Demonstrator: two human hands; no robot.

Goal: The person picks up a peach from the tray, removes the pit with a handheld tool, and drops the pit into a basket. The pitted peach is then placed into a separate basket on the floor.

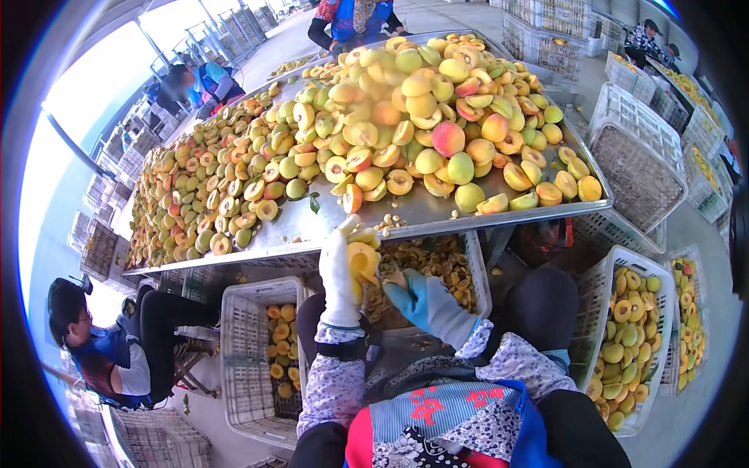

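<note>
My left hand [339, 277], in a white glove, is closed round a yellow peach half [362, 260] just below the table's near edge. My right hand [434, 307], in a blue-and-grey glove, is closed close beside it. A small brownish thing shows at its fingertips, too small to name. Below both hands stands a crate [478, 273] of pits and fruit scraps. In front, a metal table [320, 222] bears a big heap of peaches [460, 166], many of them cut in half, with a few loose pits near the edge.
To my left is a white crate [242, 343] partly filled with peach halves; to my right, a fuller crate [659, 335]. A person [105, 355] sits at the left, and another [359, 17] stands behind the heap. Stacked crates [640, 152] stand at the right.
</note>
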